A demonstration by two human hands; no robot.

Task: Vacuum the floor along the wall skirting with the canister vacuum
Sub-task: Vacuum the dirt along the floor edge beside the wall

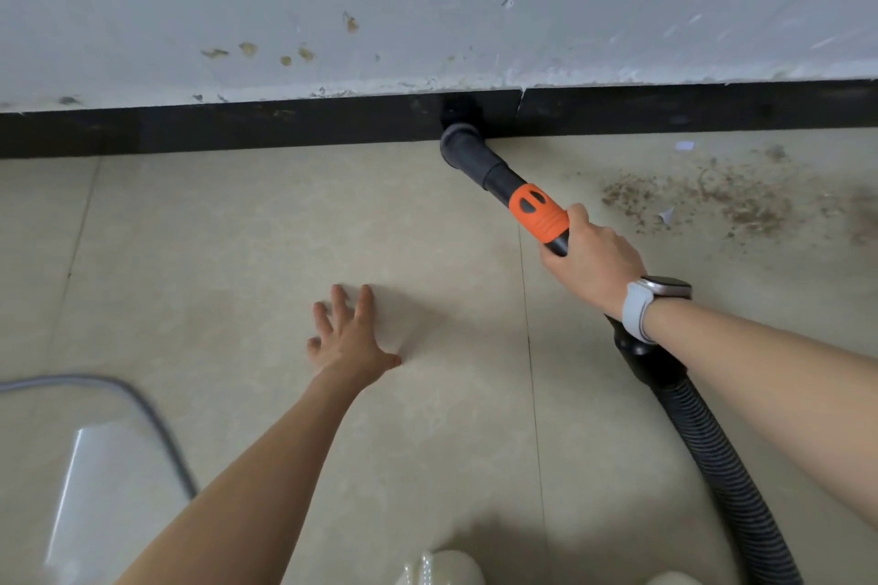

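black nozzle is hugging the skirting; right hand gripping the wand, left hand spread; debris risks being missed.

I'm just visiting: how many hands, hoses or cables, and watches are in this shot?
Hands: 2, left hand flat on the floor, right hand gripping the vacuum nozzle
Hoses or cables: 2, black hose and grey cable
Watches: 1, smartwatch
Total: 5
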